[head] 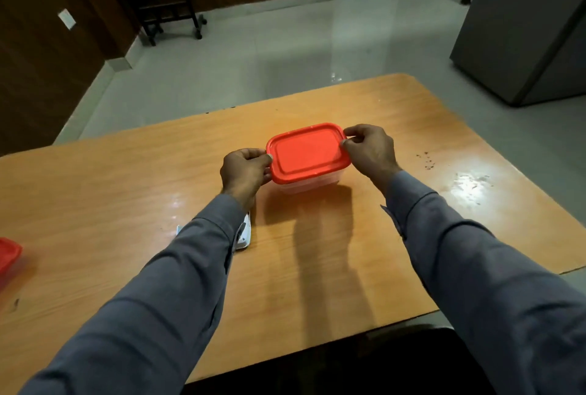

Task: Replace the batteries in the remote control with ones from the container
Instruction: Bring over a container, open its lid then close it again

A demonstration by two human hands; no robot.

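Red lid (307, 150) sealed on clear container (304, 184), mid-table toward far edge. Left hand (244, 171) and right hand (369, 149) pinch opposite lid rims, fingers curled. Remote (244, 233) half-hidden under left sleeve. Risk: lid pops suddenly, container tips, batteries scatter.

Both arms reach forward over the desk (317, 252) in grey sleeves. The left hand (245, 171) is curled, its fingertips pinching the left rim of the lid (306, 152). The right hand (369, 149) is also curled, its thumb and fingers pinching the right far corner of the lid.
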